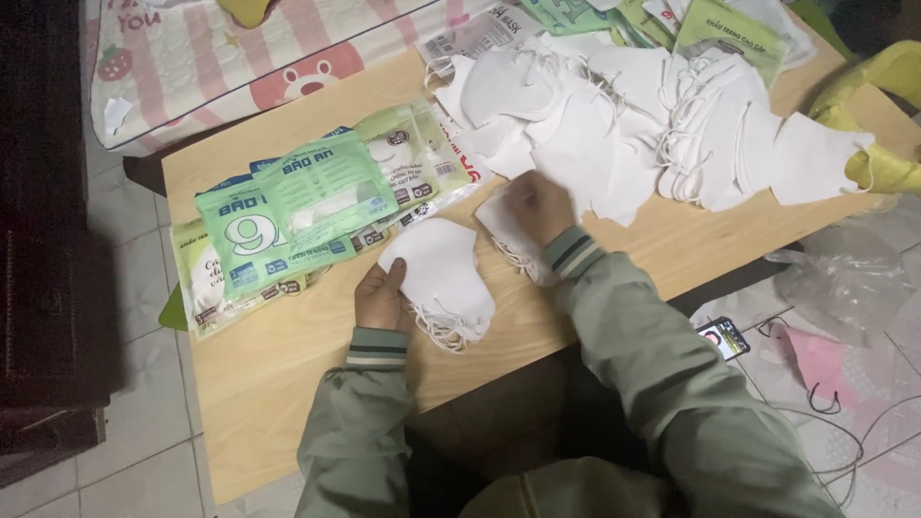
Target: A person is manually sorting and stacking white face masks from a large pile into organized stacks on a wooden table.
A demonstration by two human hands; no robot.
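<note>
On a low wooden table (288, 384), seen from above, a person in a grey-green jacket sorts white face masks. Their left hand (381, 297) pinches the edge of a small stack of masks (443, 273), fingers closed on it, seemingly to keep the ear loops trailing toward the table's near edge. Their right hand (539, 206), well apart from the left, rests closed on a second small stack (506, 235) just beside the first, pressing it flat. Behind both lies a big loose heap of masks (652, 125), within easy reach. To the left sit green sealed packets (307, 206), overlapping. A phone (725, 338) lies on the floor.
</note>
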